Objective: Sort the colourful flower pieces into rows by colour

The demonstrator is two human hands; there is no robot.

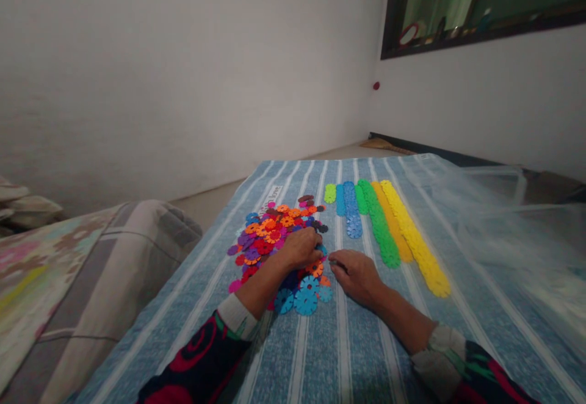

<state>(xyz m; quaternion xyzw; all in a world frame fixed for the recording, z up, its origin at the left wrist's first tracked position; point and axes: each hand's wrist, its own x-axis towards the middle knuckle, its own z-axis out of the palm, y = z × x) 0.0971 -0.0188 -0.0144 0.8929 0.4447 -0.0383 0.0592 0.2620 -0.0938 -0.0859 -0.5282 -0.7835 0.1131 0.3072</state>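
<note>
A mixed pile of notched plastic discs (263, 245) lies on the striped cloth, in orange, red, purple, pink, dark blue and light blue. My left hand (300, 248) is over the right side of this pile, its fingers curled down among the discs. Just right of the pile, my right hand (359, 274) rests low over the cloth with thumb and fingers pinched together. Whatever either hand holds is hidden by the fingers. Large light-blue discs (306, 300) lie at the pile's near edge, below my left hand.
Right of the pile, overlapping discs form colour rows: light green (330, 193), blue (352, 209), green (379, 227), orange-yellow (398, 233) and yellow (416, 239). Clear plastic containers (517, 227) stand at the table's right. A fabric-covered seat (137, 257) is at left.
</note>
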